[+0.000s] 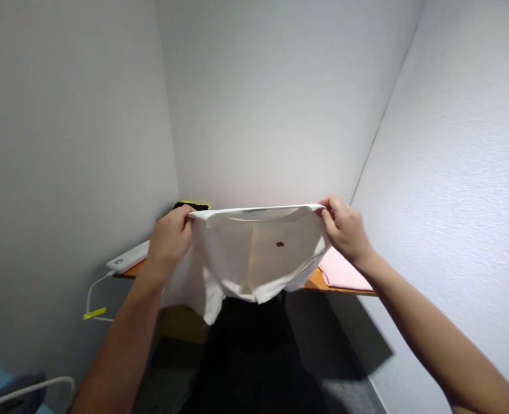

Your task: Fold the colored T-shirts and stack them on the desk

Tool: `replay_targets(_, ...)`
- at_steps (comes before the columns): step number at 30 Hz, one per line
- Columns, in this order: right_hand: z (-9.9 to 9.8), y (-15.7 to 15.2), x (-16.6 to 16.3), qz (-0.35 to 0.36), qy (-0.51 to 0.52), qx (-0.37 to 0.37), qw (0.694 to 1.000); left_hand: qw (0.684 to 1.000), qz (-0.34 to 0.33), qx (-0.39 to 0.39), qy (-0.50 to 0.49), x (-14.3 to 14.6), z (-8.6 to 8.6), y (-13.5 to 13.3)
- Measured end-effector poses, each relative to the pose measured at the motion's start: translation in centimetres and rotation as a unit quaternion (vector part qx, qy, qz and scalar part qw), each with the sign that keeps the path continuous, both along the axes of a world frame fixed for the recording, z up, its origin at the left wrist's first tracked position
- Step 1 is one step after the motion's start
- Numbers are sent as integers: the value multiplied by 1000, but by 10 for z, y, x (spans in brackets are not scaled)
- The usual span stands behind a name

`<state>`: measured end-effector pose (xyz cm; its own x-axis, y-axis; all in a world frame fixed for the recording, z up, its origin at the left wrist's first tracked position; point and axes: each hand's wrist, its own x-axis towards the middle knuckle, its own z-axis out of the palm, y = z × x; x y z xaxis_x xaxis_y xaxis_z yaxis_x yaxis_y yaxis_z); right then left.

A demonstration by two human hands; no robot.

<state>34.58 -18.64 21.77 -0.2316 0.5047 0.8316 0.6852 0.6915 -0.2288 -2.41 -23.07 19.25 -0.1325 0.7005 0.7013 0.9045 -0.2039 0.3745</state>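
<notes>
The left hand (170,236) and right hand (344,227) each pinch an upper corner of the white cloth (232,259), fingers closed on fabric. This wide grip presumably keeps the top edge taut. The cloth hangs before the wooden tabletop (317,282), dark emblem (279,244) facing the person, long axis left to right; shadowed lower folds are hard to resolve. Pink cloth (344,272) lies on the tabletop, right.

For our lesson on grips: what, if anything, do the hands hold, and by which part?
The left hand and right hand pinch a white cloth near opposite ends of its upper edge.
</notes>
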Motion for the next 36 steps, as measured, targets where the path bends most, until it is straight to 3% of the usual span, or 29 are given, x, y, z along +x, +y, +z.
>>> replay_targets(3, 15, -14, 9, -60, -58, 48, 995, 995, 72, 22, 71, -1, 19, -8)
replay_targets(7, 34, -29, 23, -131, -68, 92, 985, 985, 121, 98, 79, 2, 35, -15)
replay_targets(12, 62, -48, 33, -206, -55, 134, 968, 967, 137, 209, 54, 4, 56, -20)
replay_targets(18, 102, -81, 34, -222, -35, 206, 952, 945, 121, 293, 80, -20, 94, -36)
replay_targets(23, 107, -87, 34, -246, -77, 253, 932, 905, 108, 377, 164, -48, 112, -37)
replay_targets(27, 86, -68, 44, -223, -108, 279, 928, 872, 67, 415, 251, -56, 98, -26)
replay_targets(32, 40, -32, 63, -158, -152, 286, 933, 849, 4, 439, 293, -62, 50, -5)
replay_targets(34, 25, 0, 63, -127, -171, 295, 932, 842, -5, 441, 310, -68, 35, 21)
replay_targets(36, 19, 49, 54, -115, -193, 284, 932, 874, 11, 369, 315, -70, 33, 65)
